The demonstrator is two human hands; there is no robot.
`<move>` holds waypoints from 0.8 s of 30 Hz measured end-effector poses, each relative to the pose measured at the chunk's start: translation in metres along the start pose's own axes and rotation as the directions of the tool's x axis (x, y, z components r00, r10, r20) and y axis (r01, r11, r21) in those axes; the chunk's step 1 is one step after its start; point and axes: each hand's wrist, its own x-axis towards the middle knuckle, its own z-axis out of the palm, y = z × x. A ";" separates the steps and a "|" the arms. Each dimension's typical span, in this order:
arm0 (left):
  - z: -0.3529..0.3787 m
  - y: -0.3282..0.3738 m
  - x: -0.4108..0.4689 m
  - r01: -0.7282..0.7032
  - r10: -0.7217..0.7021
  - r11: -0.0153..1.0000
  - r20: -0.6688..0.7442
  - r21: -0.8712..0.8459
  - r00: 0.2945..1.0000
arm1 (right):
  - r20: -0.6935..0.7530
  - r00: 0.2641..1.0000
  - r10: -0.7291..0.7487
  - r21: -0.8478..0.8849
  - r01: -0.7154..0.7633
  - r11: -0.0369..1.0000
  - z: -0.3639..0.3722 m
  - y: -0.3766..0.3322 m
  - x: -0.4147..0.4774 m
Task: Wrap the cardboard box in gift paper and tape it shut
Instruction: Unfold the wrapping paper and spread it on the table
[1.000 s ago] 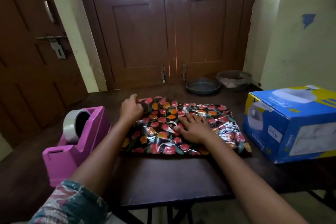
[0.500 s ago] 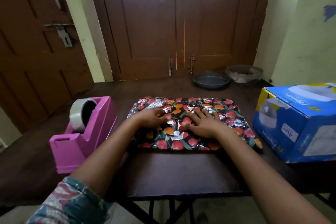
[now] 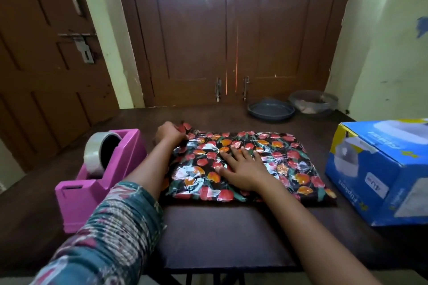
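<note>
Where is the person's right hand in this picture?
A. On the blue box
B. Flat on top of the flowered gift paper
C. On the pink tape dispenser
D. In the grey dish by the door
B: the right hand lies palm down, fingers spread, on the middle of the gift paper.

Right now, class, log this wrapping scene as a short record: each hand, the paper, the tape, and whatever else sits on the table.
Left hand: grips the far left corner of the gift paper
Right hand: flat, pressing the paper's top
Tape dispenser: pink, left of the paper, roll loaded
Blue carton: right of the paper, unwrapped
Table: dark; grey dish and bowl toward far right
</note>
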 end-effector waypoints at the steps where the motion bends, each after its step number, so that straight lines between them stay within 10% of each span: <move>1: 0.000 0.004 0.001 -0.021 0.019 0.998 -0.032 -0.052 0.999 | -0.003 1.000 0.002 -0.002 -0.002 1.000 0.000 0.000 0.001; 7: -0.008 0.029 -0.009 -0.307 0.294 0.952 -0.285 -0.001 0.912 | -0.018 1.000 0.010 0.002 -0.010 1.000 0.000 -0.001 0.007; 13: -0.043 0.057 -0.041 -0.421 0.430 0.845 -0.048 -0.331 0.901 | -0.237 0.969 0.067 0.216 -0.015 0.976 -0.003 0.002 0.011; 18: -0.081 0.053 -0.080 -0.380 0.558 0.684 0.110 -0.622 0.823 | -0.725 0.656 0.208 0.340 0.079 0.937 -0.038 0.005 -0.007; 24: -0.106 0.039 -0.099 -0.093 0.522 0.606 0.307 -0.790 0.796 | -0.774 0.630 0.067 0.107 0.026 0.994 -0.089 0.015 -0.037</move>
